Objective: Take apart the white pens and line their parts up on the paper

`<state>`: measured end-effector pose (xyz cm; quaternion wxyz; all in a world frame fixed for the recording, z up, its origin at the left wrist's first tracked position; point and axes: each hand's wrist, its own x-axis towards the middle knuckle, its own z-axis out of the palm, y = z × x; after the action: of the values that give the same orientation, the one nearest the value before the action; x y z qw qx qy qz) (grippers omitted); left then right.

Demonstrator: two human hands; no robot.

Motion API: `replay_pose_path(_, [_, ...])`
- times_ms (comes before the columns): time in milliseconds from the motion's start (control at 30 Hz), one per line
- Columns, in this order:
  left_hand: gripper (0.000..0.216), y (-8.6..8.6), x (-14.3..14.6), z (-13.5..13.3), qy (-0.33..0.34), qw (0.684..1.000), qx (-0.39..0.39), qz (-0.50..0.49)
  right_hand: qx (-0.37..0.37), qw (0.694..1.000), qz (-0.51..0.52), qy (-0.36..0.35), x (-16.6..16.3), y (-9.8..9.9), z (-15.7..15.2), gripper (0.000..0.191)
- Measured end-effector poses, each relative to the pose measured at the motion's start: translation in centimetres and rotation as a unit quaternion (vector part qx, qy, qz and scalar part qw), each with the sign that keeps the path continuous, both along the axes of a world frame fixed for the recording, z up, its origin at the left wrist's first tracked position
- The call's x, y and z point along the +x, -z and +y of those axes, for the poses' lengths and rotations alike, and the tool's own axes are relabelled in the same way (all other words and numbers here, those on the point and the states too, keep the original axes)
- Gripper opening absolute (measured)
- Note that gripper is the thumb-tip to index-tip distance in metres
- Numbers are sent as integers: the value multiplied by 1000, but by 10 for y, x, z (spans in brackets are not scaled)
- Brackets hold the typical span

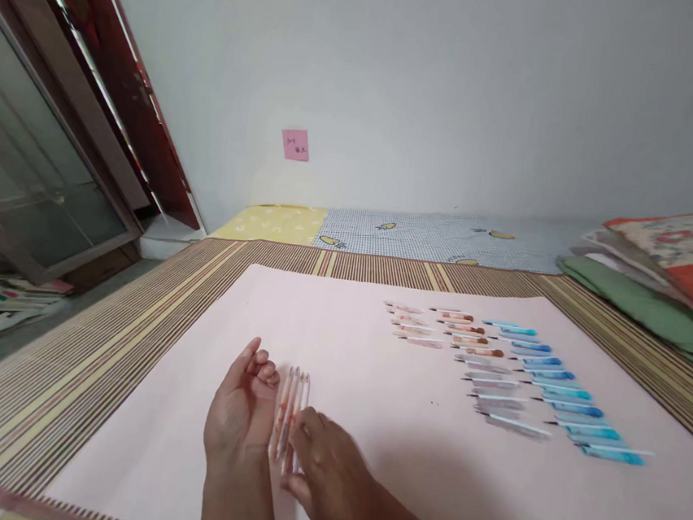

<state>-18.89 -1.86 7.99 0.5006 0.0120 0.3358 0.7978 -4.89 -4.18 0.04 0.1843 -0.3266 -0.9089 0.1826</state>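
Observation:
Several slim, pale pens point(284, 409) with clear ends and reddish-brown markings lie side by side on a large pale pink sheet point(188, 376). My left hand point(246, 414) rests along their left side, palm turned up, one finger extended and the others loosely curled, with nothing in it. From the right, my right hand point(326, 471) closes over the lower right of the bunch, thumb at the bottom ends and fingers at the right edge. It covers part of these pens, so how many it grips is hidden.
To the right lie sorted rows of pens: pale pink-patterned pens point(416, 330), brown-ended pens point(467, 329), grey pens point(497, 389) and blue pens point(577, 409). A striped mat point(151, 315) lies under the sheet. Folded cloths point(643, 297) stand at right; a pink note point(295, 145) is on the wall.

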Motion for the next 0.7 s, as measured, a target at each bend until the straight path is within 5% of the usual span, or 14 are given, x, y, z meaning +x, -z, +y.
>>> replay_pose_path(133, [14, 0, 2, 1, 2, 1000, -6, -11, -43, 998, -24, 43, 10, -4, 4, 21])
replay_pose_path(300, [13, 4, 9, 4, 16, 1000, -5, -16, -51, 989, -39, 136, 30, 1, 22, 37])
replay_pose_path(433, [10, 14, 17, 10, 44, 999, 3, 2, -65, 975, 65, 200, 55, 3, 39, 25])
replay_pose_path(600, [20, 24, 33, 12, 119, 977, 1, 179, -194, 904, 264, 275, 107, -7, 50, 14])
replay_pose_path(700, [28, 26, 48, 11, 209, 902, -33, 377, -257, 839, 374, 300, 132, -14, 52, 22])
